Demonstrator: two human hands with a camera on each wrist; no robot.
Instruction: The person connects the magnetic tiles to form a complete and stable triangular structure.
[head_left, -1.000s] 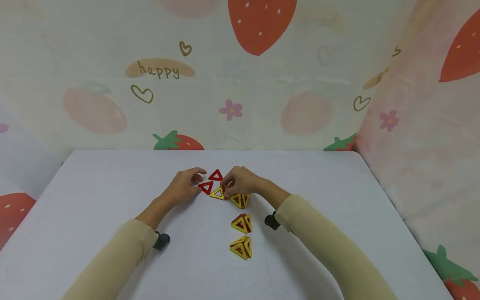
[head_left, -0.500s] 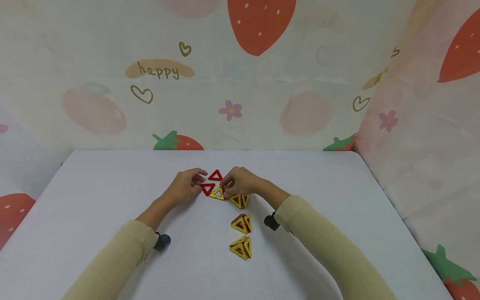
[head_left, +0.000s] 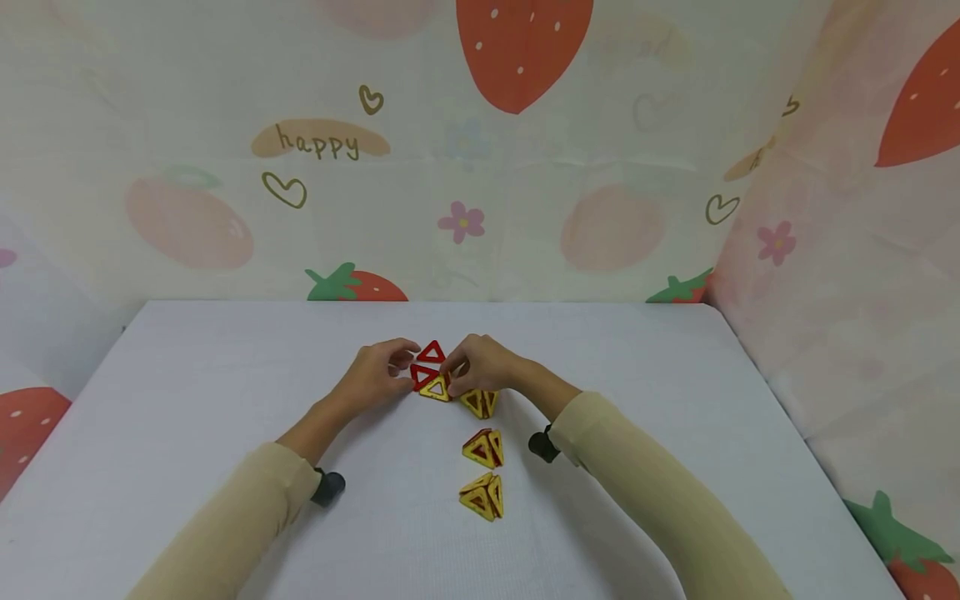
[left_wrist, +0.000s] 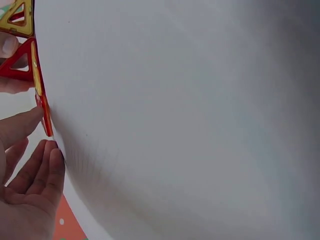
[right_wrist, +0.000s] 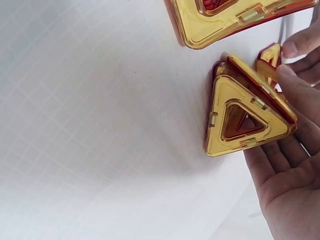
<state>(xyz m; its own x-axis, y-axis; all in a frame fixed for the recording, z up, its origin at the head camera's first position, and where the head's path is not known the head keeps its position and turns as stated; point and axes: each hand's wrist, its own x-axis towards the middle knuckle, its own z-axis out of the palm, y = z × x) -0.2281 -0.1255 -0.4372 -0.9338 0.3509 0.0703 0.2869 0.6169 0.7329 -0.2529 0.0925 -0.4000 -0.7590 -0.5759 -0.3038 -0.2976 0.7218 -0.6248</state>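
My left hand (head_left: 375, 375) has its thumb on the edge of a red triangular magnetic tile (head_left: 426, 368), which lies flat against a yellow triangular magnetic tile (head_left: 435, 397). In the left wrist view, the thumb presses that red tile (left_wrist: 47, 120), with curved fingers close by its end. My right hand (head_left: 483, 364) pinches another red triangular tile (left_wrist: 20, 74), standing up along the yellow tile's right side and partly hidden by fingers in the head view. Beyond them, one more red tile (head_left: 431, 359) lies flat between the hands.
Three small yellow-and-red pyramids stand in a column: one (head_left: 474, 403) beneath the right hand, one in the middle (head_left: 478, 451), one nearest (head_left: 476, 502). The right wrist view shows a pyramid (right_wrist: 222, 142) right beside the fingers. A white table (head_left: 225, 350) meets a strawberry-printed backdrop.
My left hand has slid the nearer red tile rightward and turned it, so it now sits against the yellow tile. My right hand holds its place.
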